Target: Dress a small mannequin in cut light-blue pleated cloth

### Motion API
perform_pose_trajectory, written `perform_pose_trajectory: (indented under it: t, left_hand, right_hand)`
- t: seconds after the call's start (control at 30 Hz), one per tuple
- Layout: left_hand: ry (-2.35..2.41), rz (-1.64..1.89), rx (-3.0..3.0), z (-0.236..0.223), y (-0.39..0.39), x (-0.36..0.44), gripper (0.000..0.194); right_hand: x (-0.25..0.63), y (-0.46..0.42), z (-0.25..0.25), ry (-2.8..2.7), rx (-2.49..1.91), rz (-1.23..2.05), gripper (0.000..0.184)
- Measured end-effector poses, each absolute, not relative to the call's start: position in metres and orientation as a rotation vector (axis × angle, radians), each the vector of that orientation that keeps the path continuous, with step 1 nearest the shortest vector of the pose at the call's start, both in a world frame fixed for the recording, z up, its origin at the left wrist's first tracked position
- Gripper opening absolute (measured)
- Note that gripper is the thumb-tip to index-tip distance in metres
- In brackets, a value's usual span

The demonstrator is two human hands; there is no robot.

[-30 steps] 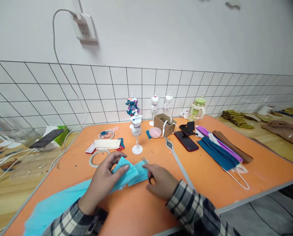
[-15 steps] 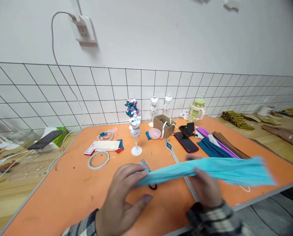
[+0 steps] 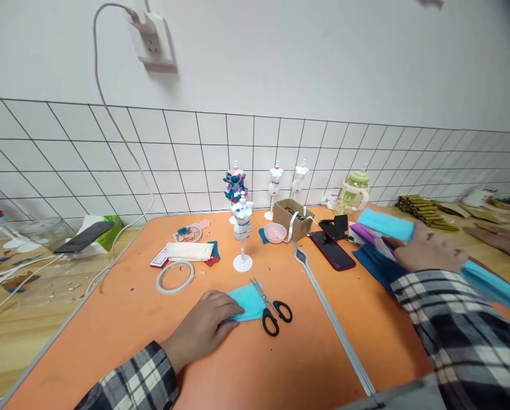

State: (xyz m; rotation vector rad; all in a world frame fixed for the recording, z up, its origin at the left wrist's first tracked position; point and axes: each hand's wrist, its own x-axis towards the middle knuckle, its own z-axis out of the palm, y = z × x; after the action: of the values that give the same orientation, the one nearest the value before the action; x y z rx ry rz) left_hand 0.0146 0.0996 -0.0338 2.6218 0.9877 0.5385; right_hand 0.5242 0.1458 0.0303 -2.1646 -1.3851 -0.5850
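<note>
My left hand (image 3: pixel 205 324) is closed at the near-left edge of a small light-blue cloth piece (image 3: pixel 248 300) lying on the table, thumb and fingers together there. Black-handled scissors (image 3: pixel 274 310) rest with their blades over that piece's right edge. At the right, my right hand (image 3: pixel 429 247), slightly blurred, grips a long light-blue cloth strip (image 3: pixel 387 224), which sticks out on both sides of it. Under and beside this hand lie folded cloth strips: a dark-blue one (image 3: pixel 376 263) and a purple one (image 3: pixel 361 232), partly hidden by the hand and sleeve.
A small white dress form (image 3: pixel 242 228) stands mid-table on the orange tabletop (image 3: pixel 220 376). Behind it are a flower-covered form (image 3: pixel 235 187), a pink bowl (image 3: pixel 275 232), a cardboard box (image 3: pixel 293 219) and a bottle (image 3: pixel 352 192). A phone (image 3: pixel 332 250), a tape roll (image 3: pixel 175 277) and a grey zipper (image 3: pixel 335 322) also lie there.
My right hand has carried the long light-blue strip away to the right, over the folded cloths. My left hand has let go of the strip and come down onto the small cloth piece.
</note>
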Motion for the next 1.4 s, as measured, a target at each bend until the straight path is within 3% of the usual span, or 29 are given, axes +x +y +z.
perform_pose_trajectory:
  t: [0.17,0.33,0.5,0.57,0.8,0.9,1.07,1.4]
  left_hand:
    - [1.035,0.648,2.573,-0.043,0.1,0.011,0.027]
    - [1.093,0.726,2.478,-0.045,0.099,0.022,0.031]
    - [1.078,0.7,2.458,-0.045,0.106,0.017,0.028]
    - [1.118,0.669,2.451,-0.044,0.108,0.014,0.026]
    - [1.204,0.555,2.488,-0.041,0.108,0.016,0.013]
    - [1.229,0.594,2.518,-0.043,0.11,0.014,0.019]
    - [1.361,0.633,2.484,-0.05,0.111,0.004,0.045]
    - [1.433,0.544,2.477,-0.056,0.111,0.004,0.052]
  right_hand:
    - [0.524,0.181,-0.047,-1.192,-2.302,-0.283,0.059]
    - [0.542,0.187,-0.083,-1.249,-2.342,-0.283,0.056]
    - [0.53,0.188,-0.064,-1.366,-1.974,-0.737,0.048]
    - [0.51,0.188,-0.049,-1.53,-1.882,-0.741,0.042]
    - [0.4,0.15,-0.02,-2.275,-1.17,-0.366,0.026]
    - [0.352,0.121,-0.021,-2.595,-0.983,-0.103,0.019]
    - [0.309,0.106,-0.029,-2.867,-0.929,0.152,0.021]
    - [0.303,0.123,-0.041,-2.832,-1.055,0.281,0.02]
